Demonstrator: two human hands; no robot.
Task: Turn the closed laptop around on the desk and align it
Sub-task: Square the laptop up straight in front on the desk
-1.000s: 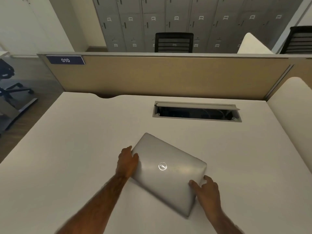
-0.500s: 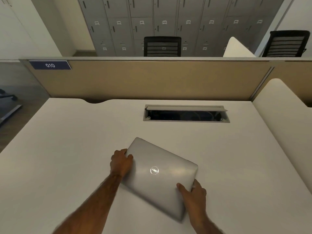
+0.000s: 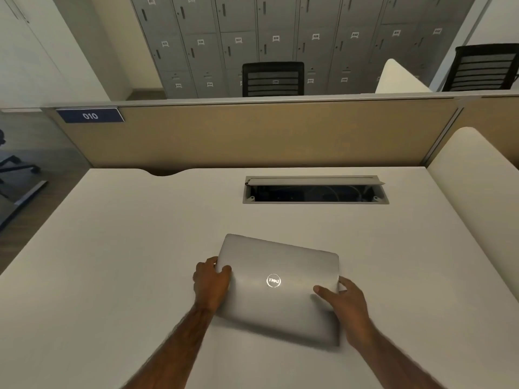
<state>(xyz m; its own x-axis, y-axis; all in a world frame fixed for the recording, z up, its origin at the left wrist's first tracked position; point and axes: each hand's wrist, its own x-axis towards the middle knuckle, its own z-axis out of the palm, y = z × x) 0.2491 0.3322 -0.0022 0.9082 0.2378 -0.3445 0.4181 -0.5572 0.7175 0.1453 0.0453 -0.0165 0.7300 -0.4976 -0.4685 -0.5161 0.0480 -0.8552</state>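
A closed silver laptop [image 3: 280, 293] with a round logo on its lid lies flat on the white desk [image 3: 126, 262], near the front middle. It sits slightly skewed, its far edge sloping down to the right. My left hand [image 3: 210, 282] grips its left edge, thumb on the lid. My right hand [image 3: 345, 304] holds the right edge near the far right corner, thumb resting on the lid. The near right corner looks blurred.
An open cable tray [image 3: 314, 190] is cut into the desk behind the laptop. A tan divider panel [image 3: 252, 136] with a "010" label [image 3: 90, 115] closes the far edge. A white side panel [image 3: 477, 169] rises at right. Chairs and grey lockers stand beyond.
Both hands have turned the laptop anticlockwise, from a steep diagonal to nearly square with the desk. My right hand has slid from the near corner up along the right edge.
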